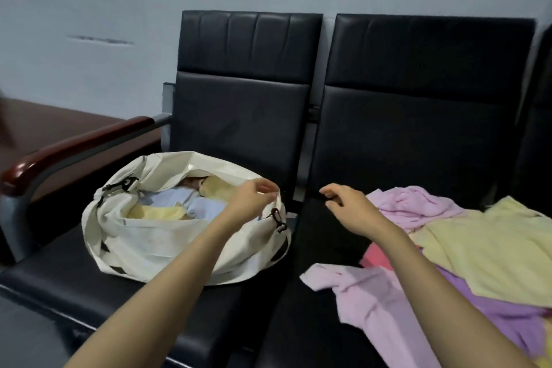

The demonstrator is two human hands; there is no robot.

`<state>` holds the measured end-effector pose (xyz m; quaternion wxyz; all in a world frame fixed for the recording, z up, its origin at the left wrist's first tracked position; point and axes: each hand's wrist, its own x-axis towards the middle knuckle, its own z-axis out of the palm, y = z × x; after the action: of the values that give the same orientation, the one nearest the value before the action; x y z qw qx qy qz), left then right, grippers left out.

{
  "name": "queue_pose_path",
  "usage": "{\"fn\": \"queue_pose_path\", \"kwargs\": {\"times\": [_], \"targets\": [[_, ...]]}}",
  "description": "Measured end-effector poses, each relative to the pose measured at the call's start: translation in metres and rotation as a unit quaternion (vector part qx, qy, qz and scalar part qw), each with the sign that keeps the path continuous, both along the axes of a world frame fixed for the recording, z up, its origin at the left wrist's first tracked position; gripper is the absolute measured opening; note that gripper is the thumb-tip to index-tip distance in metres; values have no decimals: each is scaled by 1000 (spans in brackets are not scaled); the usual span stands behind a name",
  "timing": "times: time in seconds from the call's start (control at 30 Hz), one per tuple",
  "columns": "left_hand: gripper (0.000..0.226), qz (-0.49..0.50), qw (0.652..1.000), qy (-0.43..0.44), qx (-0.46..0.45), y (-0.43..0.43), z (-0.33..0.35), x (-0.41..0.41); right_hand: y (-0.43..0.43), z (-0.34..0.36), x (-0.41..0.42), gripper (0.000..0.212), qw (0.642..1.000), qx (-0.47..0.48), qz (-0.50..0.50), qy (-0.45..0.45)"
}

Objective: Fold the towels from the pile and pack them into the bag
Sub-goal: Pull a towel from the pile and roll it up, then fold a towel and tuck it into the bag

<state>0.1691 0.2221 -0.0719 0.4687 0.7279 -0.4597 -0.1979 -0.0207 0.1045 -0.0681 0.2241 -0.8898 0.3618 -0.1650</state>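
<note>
left hand pinches bag rim beside bare seat.

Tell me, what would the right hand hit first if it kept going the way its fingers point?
Probably the white bag at its rim, where the left hand pinches it: the right hand points left across the black seat. Depth is unclear, so it might pass behind.

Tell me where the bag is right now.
In the head view the white bag sits on the left black seat beside the armrest, its right rim pinched by the left hand.
</note>
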Motion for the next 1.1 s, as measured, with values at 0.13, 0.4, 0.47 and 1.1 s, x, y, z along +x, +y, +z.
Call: {"fn": "queue_pose_path", "kwargs": {"times": [0.13, 0.4, 0.47, 1.1], "targets": [[13, -88, 996, -8, 24, -14, 0, -94, 7, 4, -110, 37, 996, 29, -78, 18], [20, -164, 984, -28, 72, -30, -22, -222, 17, -7, -258, 31, 984, 43, -168, 45], [27, -176, 975, -103, 93, -35, -35, -236, 16, -18, -271, 32, 980, 50, -183, 52], [37, -173, 963, -204, 42, -16, -106, -265, 15, -79, -252, 41, 963, 30, -226, 141]]}}
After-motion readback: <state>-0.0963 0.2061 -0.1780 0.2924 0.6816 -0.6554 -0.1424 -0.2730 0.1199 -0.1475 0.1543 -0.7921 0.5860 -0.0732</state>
